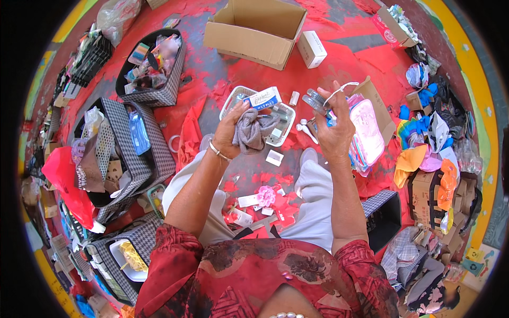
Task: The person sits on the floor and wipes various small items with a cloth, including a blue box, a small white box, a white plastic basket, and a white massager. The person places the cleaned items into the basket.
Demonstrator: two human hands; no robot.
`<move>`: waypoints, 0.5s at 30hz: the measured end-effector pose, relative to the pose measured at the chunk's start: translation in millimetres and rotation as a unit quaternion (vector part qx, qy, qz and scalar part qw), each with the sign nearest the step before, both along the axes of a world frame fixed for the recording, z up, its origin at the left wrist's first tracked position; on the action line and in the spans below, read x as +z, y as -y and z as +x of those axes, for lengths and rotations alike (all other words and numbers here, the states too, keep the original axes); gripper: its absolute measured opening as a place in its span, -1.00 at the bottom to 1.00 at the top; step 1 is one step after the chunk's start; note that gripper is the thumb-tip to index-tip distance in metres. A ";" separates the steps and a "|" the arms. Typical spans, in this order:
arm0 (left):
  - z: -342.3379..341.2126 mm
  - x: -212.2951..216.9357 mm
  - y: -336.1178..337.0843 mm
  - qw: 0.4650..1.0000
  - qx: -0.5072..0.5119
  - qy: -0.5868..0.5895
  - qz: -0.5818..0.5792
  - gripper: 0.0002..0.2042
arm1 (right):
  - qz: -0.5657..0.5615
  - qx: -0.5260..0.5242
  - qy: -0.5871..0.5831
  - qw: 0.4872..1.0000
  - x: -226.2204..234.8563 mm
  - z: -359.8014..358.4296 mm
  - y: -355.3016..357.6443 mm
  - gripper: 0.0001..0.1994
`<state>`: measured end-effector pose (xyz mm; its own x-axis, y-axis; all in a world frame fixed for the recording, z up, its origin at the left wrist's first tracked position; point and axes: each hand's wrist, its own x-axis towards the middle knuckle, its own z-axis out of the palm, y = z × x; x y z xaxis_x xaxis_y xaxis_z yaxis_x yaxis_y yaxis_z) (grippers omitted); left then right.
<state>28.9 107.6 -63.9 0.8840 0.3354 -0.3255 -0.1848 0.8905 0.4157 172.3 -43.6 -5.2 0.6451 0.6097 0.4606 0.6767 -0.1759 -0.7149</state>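
Two bare hands up over a floor (344, 69) strewn with torn red sheeting. Left hand (227, 131): grip closed on a crumpled grey-brown cloth (251, 132), bunched at the near edge of a white plastic basket (292, 121). Small blue-and-white rectangular box (263, 99) right at the left fingertips; cannot tell if it's pinched or resting on the basket. Basket has small packets in it.

Right hand (338, 130): raised right of the basket, thumb and fingers around a clear glossy plastic piece (314, 100), shape partly hidden. Thin white cord loop (339, 90) at the fingertips; can't tell if it's attached.

Just beside the right hand: stack of pink-and-white flat packs (367, 130) against an open brown cardboard box (380, 106). Small white cylinder (294, 98) stands out between basket and right hand. Pink ruffled flower (266, 196) between the legs, near white cards (247, 201). Farther ahead: large open brown carton (246, 46), white upright box (312, 49) next to it. Black-and-white patterned fabric bin (164, 96) on the left, loaded.
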 end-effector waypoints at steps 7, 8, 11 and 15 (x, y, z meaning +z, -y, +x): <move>-3.6 -6.9 -3.5 1.000 0.012 0.004 -0.001 -0.66 | 0.088 -0.010 -0.084 0.993 -19.7 10.4 -1.5 -0.38; -3.0 -8.2 -5.4 1.000 -0.007 0.018 -0.010 -0.66 | 0.090 -0.025 -0.074 0.993 -23.8 12.6 -2.0 -0.38; -6.2 -9.6 -17.9 0.999 -0.031 0.012 -0.004 -0.67 | 0.049 -0.061 -0.337 0.938 -36.7 12.5 -10.9 -0.49; -14.6 -9.8 -34.5 0.999 0.020 -0.033 -0.014 -0.70 | -0.106 0.046 -0.287 0.951 -46.8 -11.5 -13.9 -0.56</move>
<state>14.3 142.1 -73.7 0.8463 0.3604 -0.3922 -0.1939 0.8942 0.4035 160.8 -29.7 -52.0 0.6919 0.7161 -0.0919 0.2046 -0.3166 -0.9262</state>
